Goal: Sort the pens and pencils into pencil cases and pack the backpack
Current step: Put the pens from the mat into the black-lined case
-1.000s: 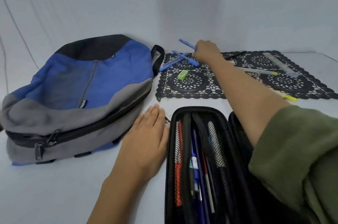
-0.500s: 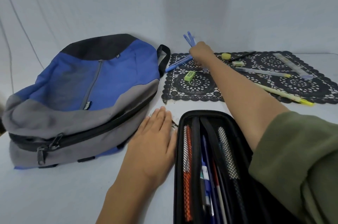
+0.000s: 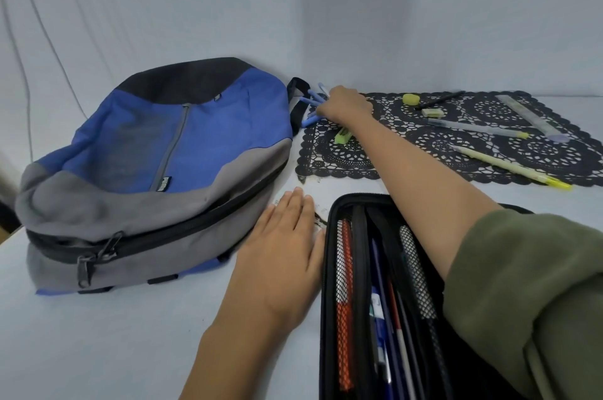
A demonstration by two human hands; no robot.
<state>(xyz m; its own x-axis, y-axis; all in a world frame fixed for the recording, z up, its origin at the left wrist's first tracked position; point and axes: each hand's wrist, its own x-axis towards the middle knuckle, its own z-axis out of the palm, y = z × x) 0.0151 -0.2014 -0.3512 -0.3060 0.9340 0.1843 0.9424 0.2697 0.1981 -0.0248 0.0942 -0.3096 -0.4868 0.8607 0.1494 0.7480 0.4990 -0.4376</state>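
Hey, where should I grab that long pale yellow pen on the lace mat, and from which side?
Grip the pale yellow pen mid-barrel, coming down from above, fingers across it. It lies flat and diagonal on the lace mat, nothing touching it, so the middle looks free.

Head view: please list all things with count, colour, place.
Fabric backpack: one, blue, grey, black; left.
Oblong pencil case: one, black; front, open, holding mixed pens.
Lace mat: one, black; back right.
Plastic pens: several, blue; gripped, mat's left corner.
Block eraser: one, green; mat's left.
Small eraser: one, white; mat's back.
Round lump: one, yellow; mat's back.
Slim pen: one, black; mat's back.
Clear pen: one, yellow-capped; mid mat.
Long pen: one, yellow; mat's front.
Flat ruler: one, clear; mat's right.
Left hand: flat beside case.
Right hand: gripping plastic pens.
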